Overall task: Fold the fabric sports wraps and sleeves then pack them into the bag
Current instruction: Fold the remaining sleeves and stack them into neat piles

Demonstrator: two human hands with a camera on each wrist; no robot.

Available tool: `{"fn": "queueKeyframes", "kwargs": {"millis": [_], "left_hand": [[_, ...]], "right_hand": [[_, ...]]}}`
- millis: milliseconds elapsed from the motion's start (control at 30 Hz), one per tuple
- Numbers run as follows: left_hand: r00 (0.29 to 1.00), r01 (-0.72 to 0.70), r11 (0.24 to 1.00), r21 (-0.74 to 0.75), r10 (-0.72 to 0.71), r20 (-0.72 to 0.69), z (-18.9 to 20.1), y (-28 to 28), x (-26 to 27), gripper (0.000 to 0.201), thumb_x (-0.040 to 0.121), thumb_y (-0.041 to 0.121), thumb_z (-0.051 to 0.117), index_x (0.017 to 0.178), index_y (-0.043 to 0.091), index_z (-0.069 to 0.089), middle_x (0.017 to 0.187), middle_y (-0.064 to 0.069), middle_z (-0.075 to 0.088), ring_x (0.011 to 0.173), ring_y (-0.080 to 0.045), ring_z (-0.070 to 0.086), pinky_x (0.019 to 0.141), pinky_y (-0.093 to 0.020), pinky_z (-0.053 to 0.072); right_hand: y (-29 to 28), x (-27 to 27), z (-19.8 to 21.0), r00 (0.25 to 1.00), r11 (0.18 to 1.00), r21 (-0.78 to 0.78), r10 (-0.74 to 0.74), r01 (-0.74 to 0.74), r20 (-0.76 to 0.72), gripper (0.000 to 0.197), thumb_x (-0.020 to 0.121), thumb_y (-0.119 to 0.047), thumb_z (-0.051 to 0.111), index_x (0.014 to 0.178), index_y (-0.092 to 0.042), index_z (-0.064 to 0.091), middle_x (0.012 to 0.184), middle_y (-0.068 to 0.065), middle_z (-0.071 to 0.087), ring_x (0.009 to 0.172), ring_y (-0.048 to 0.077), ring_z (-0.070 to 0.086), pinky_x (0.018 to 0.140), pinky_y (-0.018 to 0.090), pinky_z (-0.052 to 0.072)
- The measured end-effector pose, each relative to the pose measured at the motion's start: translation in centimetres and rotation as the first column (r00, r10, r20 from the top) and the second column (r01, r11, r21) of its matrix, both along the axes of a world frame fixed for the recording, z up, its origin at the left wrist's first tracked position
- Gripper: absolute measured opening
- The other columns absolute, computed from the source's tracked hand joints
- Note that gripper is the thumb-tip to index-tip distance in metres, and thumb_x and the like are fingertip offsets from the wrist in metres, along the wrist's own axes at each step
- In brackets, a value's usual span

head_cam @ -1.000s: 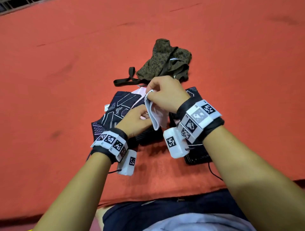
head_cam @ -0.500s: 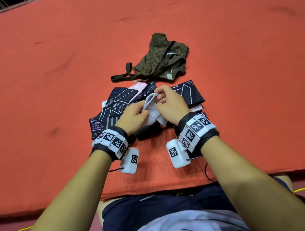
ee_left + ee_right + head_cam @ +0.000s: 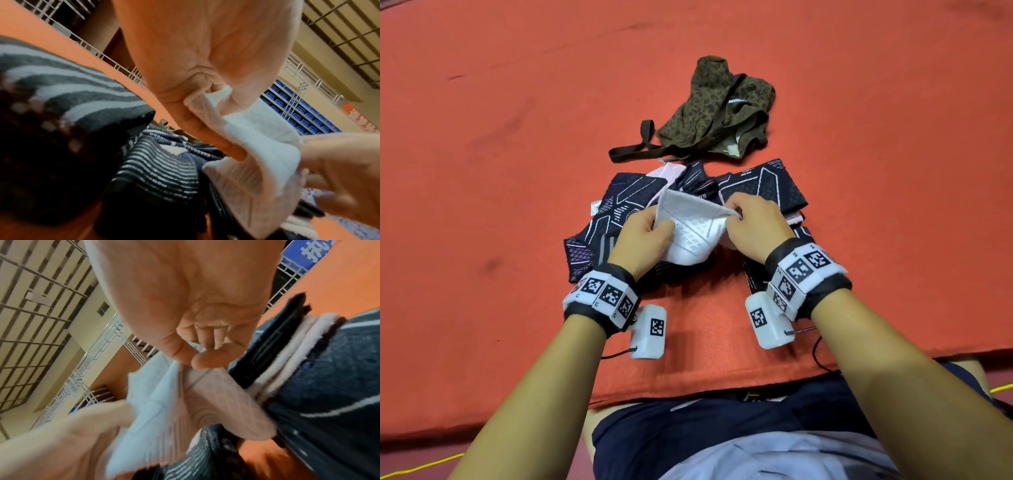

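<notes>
A white patterned fabric sleeve (image 3: 693, 228) is stretched between both hands above a pile of dark navy sleeves with white line patterns (image 3: 626, 202). My left hand (image 3: 650, 233) grips its left edge, with fingers curled round the cloth (image 3: 207, 112). My right hand (image 3: 750, 222) pinches its upper right corner between thumb and fingers (image 3: 197, 356). More folded navy and pale pink sleeves (image 3: 767, 185) lie under my right hand. The olive leopard-print bag (image 3: 722, 109) with a dark strap sits slumped just beyond the pile.
Everything lies on a wide orange-red mat (image 3: 517, 137) whose near edge (image 3: 688, 390) runs just in front of my lap. A yellow cable (image 3: 421, 466) trails on the floor at lower left. Railings and blue seats show in the wrist views.
The white sleeve was bunched between my close-set hands. Now my hands have moved apart and spread it flat and wide over the navy pile.
</notes>
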State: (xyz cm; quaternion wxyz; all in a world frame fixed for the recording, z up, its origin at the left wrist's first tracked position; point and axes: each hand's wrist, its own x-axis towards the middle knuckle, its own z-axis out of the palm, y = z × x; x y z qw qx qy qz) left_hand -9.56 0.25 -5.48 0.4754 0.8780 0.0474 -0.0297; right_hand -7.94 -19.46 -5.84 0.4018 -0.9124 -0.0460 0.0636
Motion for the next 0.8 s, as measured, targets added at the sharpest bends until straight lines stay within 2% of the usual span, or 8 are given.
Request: {"fn": "queueKeyframes", "kwargs": {"millis": [100,200,300,367,467,567,667,800], "left_hand": [[1.0,-0.013,0.996,0.089,0.014,-0.006,-1.0,0.6,0.0,0.02,0.088,0.008,0.049,0.077,0.02,0.06,0.077,0.002,0.066,0.071,-0.016,0.06,0.063,-0.032,0.049],[0.997,-0.078,0.989,0.129,0.075,0.021,-1.1,1.3,0.0,0.011,0.081,0.018,0.047,0.075,0.015,0.056,0.073,-0.004,0.061,0.067,-0.018,0.054,0.064,-0.038,0.047],[0.993,-0.116,0.988,0.099,0.116,0.006,-0.7,2.0,0.1,0.019,0.078,0.022,0.046,0.082,0.012,0.062,0.08,-0.006,0.07,0.073,-0.028,0.066,0.069,-0.043,0.056],[0.995,-0.101,0.986,0.13,0.104,-0.013,-0.3,2.4,0.0,0.026,0.073,0.025,0.046,0.08,0.007,0.063,0.08,-0.011,0.07,0.071,-0.029,0.066,0.065,-0.041,0.056],[0.996,-0.054,0.985,0.167,0.065,-0.061,-0.3,2.6,-0.3,0.016,0.078,0.025,0.056,0.069,0.014,0.062,0.066,-0.002,0.063,0.058,-0.017,0.055,0.056,-0.029,0.045],[0.988,0.102,0.939,0.328,-0.056,-0.146,-1.1,2.8,-0.4,0.01,0.087,0.023,0.064,0.088,0.014,0.064,0.081,-0.003,0.066,0.073,-0.019,0.06,0.064,-0.033,0.047],[0.953,0.272,0.84,0.469,-0.169,-0.251,-2.3,2.6,-0.8,0.015,0.085,0.024,0.065,0.093,0.013,0.058,0.088,-0.003,0.065,0.082,-0.021,0.061,0.065,-0.03,0.044],[0.96,0.248,0.839,0.485,-0.147,-0.236,-2.7,2.4,-1.2,0.014,0.086,0.022,0.064,0.086,0.01,0.056,0.079,-0.004,0.062,0.072,-0.018,0.056,0.056,-0.027,0.039]], "right_hand": [[0.2,0.7,0.5,0.998,0.998,0.001,0.068,-0.068,-0.004,0.017,0.087,-0.01,0.045,0.087,-0.016,0.061,0.088,0.007,0.066,0.088,0.031,0.058,0.073,0.037,0.047],[0.1,1.4,0.3,0.994,0.993,-0.066,0.102,-0.1,0.037,0.018,0.096,-0.024,0.05,0.081,-0.02,0.056,0.085,0.006,0.064,0.087,0.032,0.059,0.071,0.036,0.044],[-0.1,1.7,0.2,0.995,0.99,-0.121,0.086,-0.079,0.055,0.029,0.092,-0.035,0.056,0.068,-0.018,0.053,0.073,0.003,0.059,0.08,0.031,0.058,0.066,0.035,0.044],[0.1,1.6,0.3,0.991,0.974,-0.185,0.13,-0.127,0.004,0.028,0.088,-0.034,0.059,0.068,-0.014,0.057,0.073,0.005,0.061,0.077,0.03,0.06,0.059,0.033,0.039],[1.2,1.3,-0.4,0.946,0.911,-0.267,0.278,-0.315,-0.168,0.027,0.087,-0.029,0.061,0.074,-0.006,0.061,0.077,0.013,0.064,0.077,0.031,0.062,0.064,0.034,0.046],[3.0,0.5,-1.9,0.922,0.872,-0.325,0.291,-0.365,-0.256,0.018,0.089,-0.024,0.06,0.089,-0.008,0.068,0.09,0.012,0.068,0.084,0.032,0.065,0.071,0.033,0.051],[4.5,-0.6,-2.9,0.937,0.874,-0.346,0.281,-0.339,-0.209,0.027,0.089,-0.012,0.055,0.116,-0.011,0.06,0.118,0.015,0.059,0.106,0.036,0.059,0.088,0.039,0.052],[5.3,-1.7,-3.5,0.961,0.902,-0.335,0.243,-0.273,-0.128,0.02,0.089,-0.01,0.053,0.106,-0.01,0.064,0.112,0.013,0.062,0.103,0.037,0.062,0.083,0.038,0.052]]}}
